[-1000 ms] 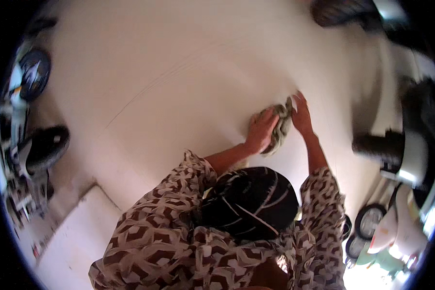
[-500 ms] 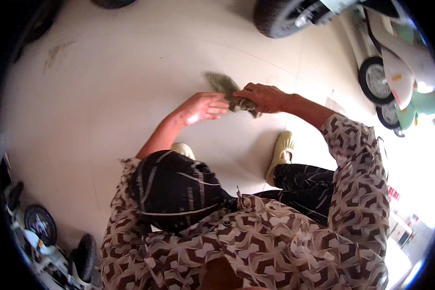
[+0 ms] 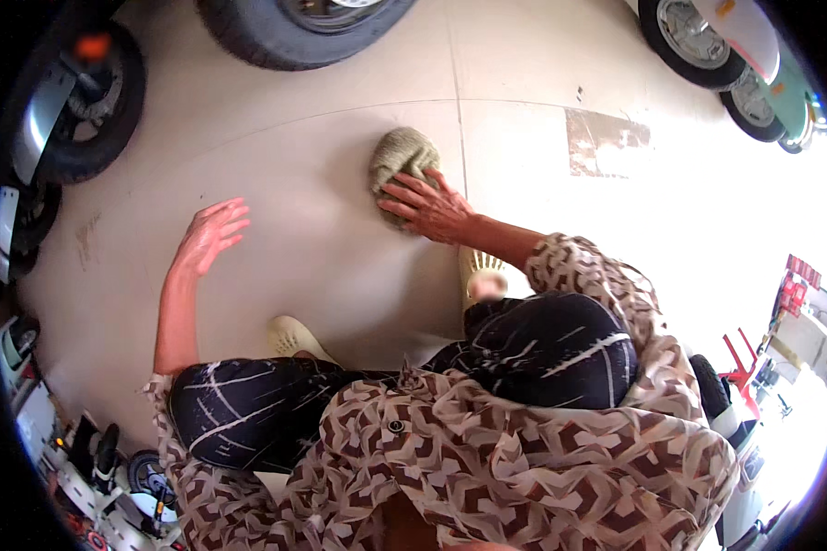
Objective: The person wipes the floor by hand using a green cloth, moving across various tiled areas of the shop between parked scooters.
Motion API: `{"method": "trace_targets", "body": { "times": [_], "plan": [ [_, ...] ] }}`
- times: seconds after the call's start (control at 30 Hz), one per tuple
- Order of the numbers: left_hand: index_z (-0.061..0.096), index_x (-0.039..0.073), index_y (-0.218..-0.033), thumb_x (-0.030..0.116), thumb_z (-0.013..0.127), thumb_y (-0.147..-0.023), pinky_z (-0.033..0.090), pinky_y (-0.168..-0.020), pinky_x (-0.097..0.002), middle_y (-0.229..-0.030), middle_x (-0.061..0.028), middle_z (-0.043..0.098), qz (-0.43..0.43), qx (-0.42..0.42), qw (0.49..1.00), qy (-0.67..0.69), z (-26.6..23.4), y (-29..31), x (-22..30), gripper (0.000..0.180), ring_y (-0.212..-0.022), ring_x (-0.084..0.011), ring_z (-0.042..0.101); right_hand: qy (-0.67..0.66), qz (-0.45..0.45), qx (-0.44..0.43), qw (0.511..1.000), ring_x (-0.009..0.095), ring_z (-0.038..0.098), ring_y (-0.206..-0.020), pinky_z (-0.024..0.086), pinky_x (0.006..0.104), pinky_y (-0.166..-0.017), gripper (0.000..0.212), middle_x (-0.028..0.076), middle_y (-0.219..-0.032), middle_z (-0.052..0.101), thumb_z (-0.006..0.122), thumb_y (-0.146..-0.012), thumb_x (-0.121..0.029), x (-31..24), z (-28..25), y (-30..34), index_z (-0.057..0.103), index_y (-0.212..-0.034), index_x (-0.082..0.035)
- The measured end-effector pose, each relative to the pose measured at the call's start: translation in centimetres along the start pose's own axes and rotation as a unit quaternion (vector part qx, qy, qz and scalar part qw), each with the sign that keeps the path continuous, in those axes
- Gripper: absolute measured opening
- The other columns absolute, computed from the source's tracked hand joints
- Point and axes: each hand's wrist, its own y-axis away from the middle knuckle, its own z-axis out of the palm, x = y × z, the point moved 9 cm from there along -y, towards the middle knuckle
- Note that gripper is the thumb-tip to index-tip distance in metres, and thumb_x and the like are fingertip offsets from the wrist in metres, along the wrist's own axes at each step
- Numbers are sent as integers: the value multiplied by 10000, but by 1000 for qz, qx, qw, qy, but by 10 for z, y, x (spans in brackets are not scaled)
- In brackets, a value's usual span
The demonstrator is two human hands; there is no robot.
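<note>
A bunched, olive-green cloth (image 3: 402, 149) lies on the pale tiled floor (image 3: 303, 156) ahead of me. My right hand (image 3: 434, 208) presses down on its near right side, the fingers slightly spread and curled over the fabric; the palm side is hidden. Off to the left, my left hand (image 3: 211, 237) is raised with nothing in it, its fingers stretched out and apart. I squat with both knees bent, and my yellowish shoes (image 3: 294, 336) show between my hands and my legs.
A large black tyre (image 3: 312, 41) stands at the far edge. Parked scooters with a black wheel (image 3: 96, 110) line the left side, and more stand at the far right near a wheel (image 3: 694, 41). A brownish patch (image 3: 606, 143) marks the floor. A red stand (image 3: 742, 372) is at the right.
My right hand now presses the cloth onto the floor, farther left than before, where earlier it gripped it bunched up. My left hand has moved away from the cloth to the left.
</note>
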Motion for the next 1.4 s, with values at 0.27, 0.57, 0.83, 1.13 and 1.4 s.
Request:
{"method": "trace_targets", "body": {
  "times": [0.27,0.57,0.83,1.13,1.4],
  "plan": [
    [419,29,-1376,379,473,-964,368,-1036,-409,-1373,-135,476,-18,-10,971,-239,-19,2,25,543,-1237,-255,477,200,148,159,955,211,326,-1330,312,522,-1019,620,-12,-1437,352,596,-831,-401,158,-105,-27,359,-1397,-313],
    [367,4,-1395,311,508,-933,302,-1078,-330,-1410,-182,416,79,-28,916,-391,53,-61,29,572,-1310,-265,393,140,546,159,811,384,200,-1373,133,607,-1097,605,88,-1516,216,438,-935,-429,363,-250,63,235,-1460,-206],
    [-42,48,-1486,583,542,-853,84,-1144,-495,-1535,-217,-137,96,137,907,-387,128,-124,-12,1014,-1427,-366,-102,89,282,144,944,247,385,-1285,227,499,-1023,625,60,-1370,448,599,-814,-195,107,-130,85,380,-1399,-205],
    [-166,17,-1451,797,487,-732,-10,-1105,-588,-1498,-261,-222,69,233,900,-361,124,-131,-22,1245,-1391,-430,-192,60,280,5,958,220,435,-1212,242,486,-1002,595,13,-1362,458,627,-791,-339,31,-87,229,453,-1357,-275],
    [-154,28,-1456,805,482,-726,11,-1099,-604,-1502,-259,-211,80,240,892,-375,130,-125,-12,1243,-1395,-435,-175,226,285,212,907,228,422,-1236,293,482,-985,575,21,-1353,452,561,-825,-283,246,-216,88,415,-1381,-268]
  ]
}}
